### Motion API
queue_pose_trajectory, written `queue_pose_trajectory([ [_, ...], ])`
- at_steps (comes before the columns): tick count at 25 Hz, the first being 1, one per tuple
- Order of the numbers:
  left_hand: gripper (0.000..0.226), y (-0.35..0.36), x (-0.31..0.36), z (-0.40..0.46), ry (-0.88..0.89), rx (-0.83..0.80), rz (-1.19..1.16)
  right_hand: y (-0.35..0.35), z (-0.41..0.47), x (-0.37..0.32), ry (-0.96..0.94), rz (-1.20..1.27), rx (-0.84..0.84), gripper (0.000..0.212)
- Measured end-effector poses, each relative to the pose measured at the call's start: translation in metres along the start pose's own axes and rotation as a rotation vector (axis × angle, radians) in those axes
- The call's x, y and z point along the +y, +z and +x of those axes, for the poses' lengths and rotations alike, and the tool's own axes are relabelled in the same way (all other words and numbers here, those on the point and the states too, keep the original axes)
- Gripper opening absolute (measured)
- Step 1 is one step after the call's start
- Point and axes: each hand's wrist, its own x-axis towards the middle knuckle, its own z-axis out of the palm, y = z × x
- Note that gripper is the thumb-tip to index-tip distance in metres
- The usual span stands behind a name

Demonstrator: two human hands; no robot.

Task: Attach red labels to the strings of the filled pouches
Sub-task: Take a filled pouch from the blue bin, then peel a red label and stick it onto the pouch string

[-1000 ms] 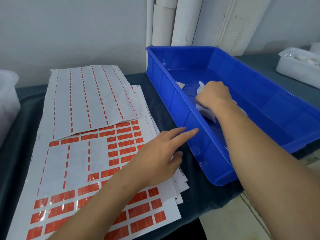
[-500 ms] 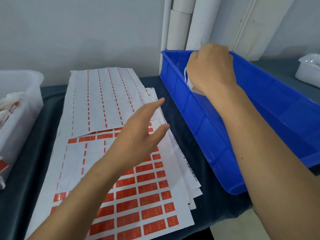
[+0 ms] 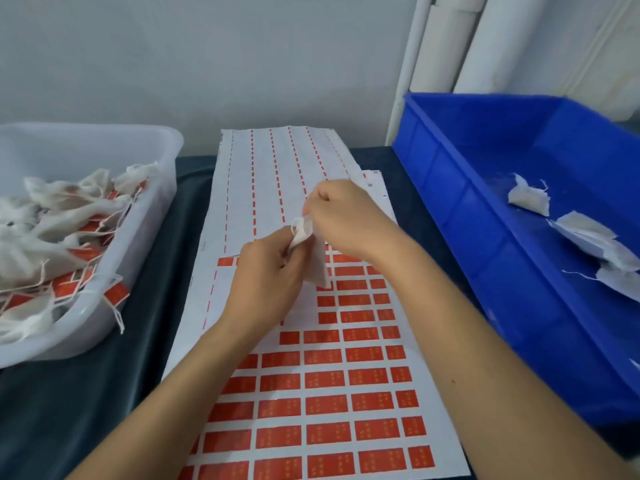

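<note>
A small white filled pouch [image 3: 317,261] hangs between both hands above the label sheets. My left hand [image 3: 268,277] pinches its gathered top from the left. My right hand [image 3: 341,218] grips the top and string from the right. Below lies a sheet of red labels [image 3: 332,403], many still on it, with several rows peeled off near its top. A stripped backing sheet [image 3: 277,181] lies further back. Loose white pouches [image 3: 585,233] lie in the blue bin [image 3: 460,216] on the right. Pouches with red labels [image 3: 72,237] fill the white tub [image 3: 145,216] on the left.
The sheets rest on a dark cloth-covered table [image 3: 104,393]. White rolled tubes [image 3: 446,46] lean against the wall behind the blue bin. The white tub and blue bin flank the sheets closely on either side.
My right hand lifted a pouch out of the blue bin and carried it left over the sheets. My left hand rose from the sheet and took hold of the pouch. The view swung left.
</note>
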Motion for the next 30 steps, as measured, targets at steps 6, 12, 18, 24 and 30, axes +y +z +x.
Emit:
queue_pose_trajectory([
  [6, 0.033, -0.008, -0.018, 0.000, -0.115, 0.023, -0.119, 0.052, -0.001, 0.033, -0.148, 0.329, 0.043, 0.015],
  [12, 0.036, -0.008, -0.020, 0.000, -0.162, 0.002, -0.183, 0.061, -0.006, 0.057, -0.139, 0.587, 0.102, 0.023],
  [18, 0.016, -0.010, -0.022, 0.002, -0.159, -0.002, -0.316, 0.060, -0.004, 0.064, -0.090, 0.567, 0.255, 0.009],
  [24, 0.027, -0.007, -0.030, 0.007, -0.193, 0.149, -0.179, 0.067, -0.005, 0.063, -0.152, 0.367, 0.514, 0.019],
  [30, 0.018, -0.009, -0.024, 0.001, -0.230, 0.113, -0.424, 0.082, -0.014, 0.058, -0.448, 0.207, 0.267, 0.027],
])
